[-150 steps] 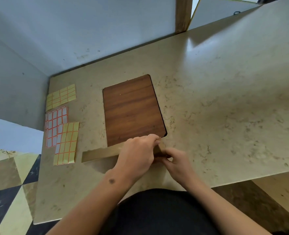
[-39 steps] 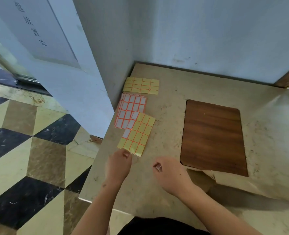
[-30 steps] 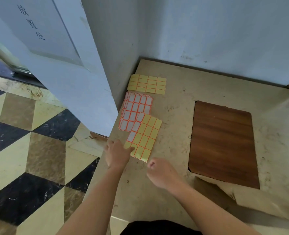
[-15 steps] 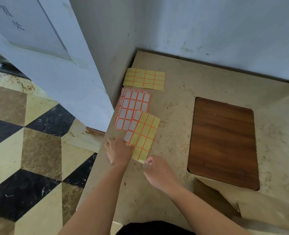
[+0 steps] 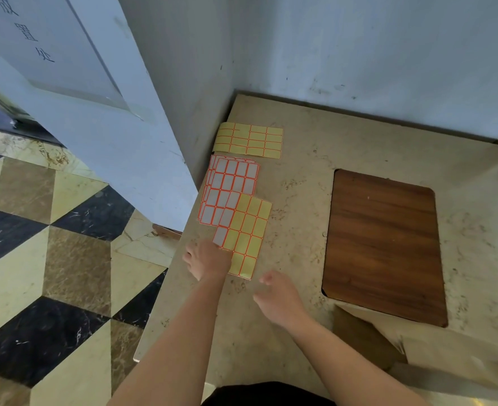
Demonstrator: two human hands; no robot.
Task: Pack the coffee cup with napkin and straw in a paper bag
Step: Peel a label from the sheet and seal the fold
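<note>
Below, the left hand [image 5: 208, 260] presses flat on the nearest yellow label sheet [image 5: 246, 238]; the right hand [image 5: 280, 298], loosely curled and empty, hovers over the desk [image 5: 300, 177].

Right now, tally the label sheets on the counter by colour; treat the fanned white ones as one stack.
Yellow label sheets: 2 (far sheet, near sheet under the left hand)
White sheet stack: 1
Total: 3
</note>
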